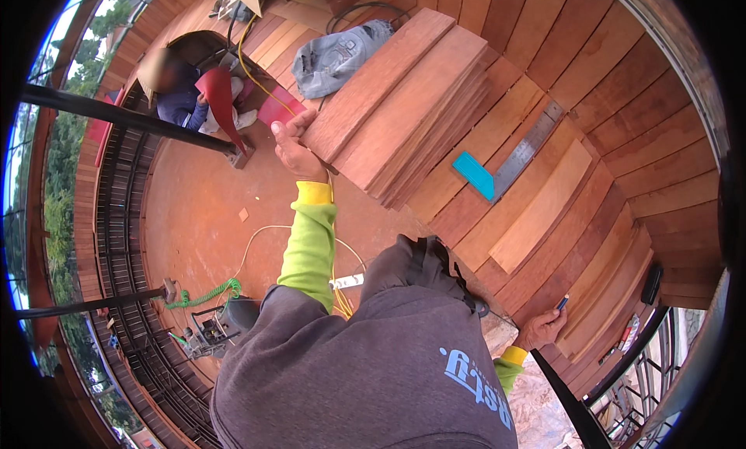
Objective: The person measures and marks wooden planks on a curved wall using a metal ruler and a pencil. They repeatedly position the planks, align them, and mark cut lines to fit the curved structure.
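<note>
My left hand [299, 153] grips the left end of a stack of reddish wooden boards [404, 111], its fingers curled at the edge of the upper boards. Lower right, my right hand [542, 328] holds a small blue pen-like tool [562, 301] above the laid planks [544, 262]. Right of the stack lie a metal square with a turquoise handle [472, 173] and steel blade [528, 150]. A loose, paler curved board [536, 204] rests below them. A grey cloth bundle [334, 56] sits behind the stack.
A person [175, 91] in a hat sits upper left holding a red sheet [221, 107]. Black poles [116, 115] cross the left side. A compressor [225, 328] with a green coiled hose [206, 297], cords and a power strip [346, 281] are on the floor [202, 200]. Black railing [637, 371] is lower right.
</note>
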Demonstrator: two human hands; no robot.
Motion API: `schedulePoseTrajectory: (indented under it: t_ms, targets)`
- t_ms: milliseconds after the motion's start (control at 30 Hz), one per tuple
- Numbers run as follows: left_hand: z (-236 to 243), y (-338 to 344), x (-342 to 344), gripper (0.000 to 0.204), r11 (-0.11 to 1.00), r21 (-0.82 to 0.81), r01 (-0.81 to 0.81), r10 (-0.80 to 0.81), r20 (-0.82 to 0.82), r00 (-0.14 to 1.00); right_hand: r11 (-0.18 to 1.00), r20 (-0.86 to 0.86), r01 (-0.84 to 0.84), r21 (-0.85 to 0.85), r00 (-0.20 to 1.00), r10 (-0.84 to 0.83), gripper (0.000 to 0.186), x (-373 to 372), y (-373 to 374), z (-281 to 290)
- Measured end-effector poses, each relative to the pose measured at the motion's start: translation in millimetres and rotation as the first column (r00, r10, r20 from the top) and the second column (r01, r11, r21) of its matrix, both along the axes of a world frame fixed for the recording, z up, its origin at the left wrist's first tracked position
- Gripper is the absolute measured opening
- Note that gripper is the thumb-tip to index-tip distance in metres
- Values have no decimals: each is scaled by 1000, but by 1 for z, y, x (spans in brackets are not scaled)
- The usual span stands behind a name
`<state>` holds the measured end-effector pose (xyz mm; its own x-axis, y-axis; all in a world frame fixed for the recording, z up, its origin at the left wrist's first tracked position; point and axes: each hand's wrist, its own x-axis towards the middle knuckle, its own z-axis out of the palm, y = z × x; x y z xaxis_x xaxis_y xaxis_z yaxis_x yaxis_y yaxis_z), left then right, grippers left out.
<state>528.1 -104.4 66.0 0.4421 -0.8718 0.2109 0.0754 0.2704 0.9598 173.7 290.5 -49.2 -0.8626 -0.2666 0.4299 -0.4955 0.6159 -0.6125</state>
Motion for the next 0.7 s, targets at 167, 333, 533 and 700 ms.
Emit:
schedulePoseTrajectory:
  t_ms: [167,333,533,700]
  targets:
    - [-11,4,13,70,992,98,-74,80,-63,995,999,87,41,24,995,-43,29,1,3,-1]
    - [-62,5,42,66,963,123,-239,239,18,971,998,125,37,50,991,-43,29,1,0,6]
    - [-95,13,45,62,934,207,-290,309,-63,949,990,96,57,133,993,-70,31,6,-7,17]
    - [-153,30,47,61,861,423,-283,339,-63,939,990,-64,34,139,998,-25,29,1,-3,8]
